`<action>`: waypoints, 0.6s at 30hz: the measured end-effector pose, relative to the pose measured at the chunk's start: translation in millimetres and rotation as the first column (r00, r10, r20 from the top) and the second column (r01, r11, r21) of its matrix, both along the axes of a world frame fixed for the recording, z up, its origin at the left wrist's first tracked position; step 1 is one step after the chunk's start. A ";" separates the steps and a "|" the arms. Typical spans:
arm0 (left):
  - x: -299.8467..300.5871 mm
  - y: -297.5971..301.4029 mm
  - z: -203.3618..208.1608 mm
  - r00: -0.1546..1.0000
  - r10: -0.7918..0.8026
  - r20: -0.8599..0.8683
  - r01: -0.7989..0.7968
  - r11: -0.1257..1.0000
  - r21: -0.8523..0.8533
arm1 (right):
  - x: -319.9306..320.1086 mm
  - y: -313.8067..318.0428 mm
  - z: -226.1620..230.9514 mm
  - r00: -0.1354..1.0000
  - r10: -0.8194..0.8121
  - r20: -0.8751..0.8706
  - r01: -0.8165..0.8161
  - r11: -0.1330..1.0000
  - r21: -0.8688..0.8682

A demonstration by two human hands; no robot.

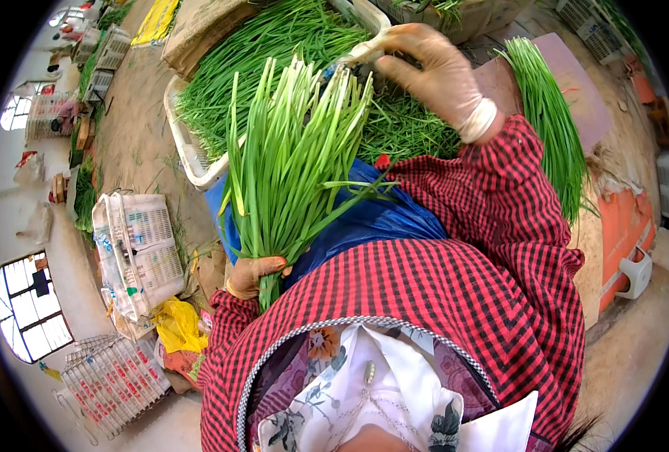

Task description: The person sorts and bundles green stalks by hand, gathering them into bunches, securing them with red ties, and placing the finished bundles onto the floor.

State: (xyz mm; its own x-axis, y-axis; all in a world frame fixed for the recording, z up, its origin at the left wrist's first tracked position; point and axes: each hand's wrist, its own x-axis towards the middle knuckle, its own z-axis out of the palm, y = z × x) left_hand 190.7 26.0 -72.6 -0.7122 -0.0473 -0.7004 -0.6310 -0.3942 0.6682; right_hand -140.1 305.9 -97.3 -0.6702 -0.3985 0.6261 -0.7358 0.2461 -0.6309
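Observation:
My left hand (253,276) is closed round the lower, leafy part of a bunch of garlic chives (293,151), whose pale cut ends fan out upward. The bunch stands upright in front of a blue apron (383,211) on my lap. My right hand (436,71), in a thin pale glove, hovers beside the near right corner of a white plastic crate (191,154). Its fingers are bent and apart, slightly blurred, with nothing seen between them. Loose chives (266,45) fill the crate, and cut green bits (413,124) lie by its right side.
Another chive bundle (549,120) lies at right on a mauve board (575,83). At left stand a white crate (138,245), a yellow plastic bag (177,325) and a white basket (112,384). A cardboard box (199,30) sits behind the crate; a white stool (636,273) stands far right.

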 end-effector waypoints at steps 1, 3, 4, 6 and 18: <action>2.3 -1.9 -1.4 1.000 -0.006 0.025 0.006 1.000 -0.005 | 11.7 -9.3 7.1 0.993 0.108 -0.058 -0.103 0.992 0.079; 1.6 -9.8 -6.9 0.997 -0.032 0.066 0.033 0.999 -0.011 | 30.7 -18.0 14.3 0.975 0.192 -0.111 -0.155 0.948 0.277; 2.6 -12.0 -8.2 0.998 -0.045 0.054 0.047 0.999 -0.023 | 35.7 -20.8 12.4 0.978 0.175 -0.116 -0.119 0.917 0.381; 5.7 -14.6 -9.4 0.997 -0.072 0.031 0.073 0.996 -0.048 | 33.5 -19.0 16.1 0.980 0.177 0.086 -0.196 0.837 0.511; 8.8 -24.4 -1.6 0.961 0.014 0.277 -0.023 0.999 0.027 | 39.9 -28.0 5.2 0.933 0.083 0.350 -0.259 0.831 0.492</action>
State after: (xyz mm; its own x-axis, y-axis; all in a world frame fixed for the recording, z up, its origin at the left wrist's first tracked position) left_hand 199.5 1.5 -74.2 -0.4898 -0.0349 -0.8711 -0.7818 -0.4247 0.4566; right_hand -100.1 278.0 -92.0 -0.6785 -0.7314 0.0685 -0.5926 0.4900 -0.6393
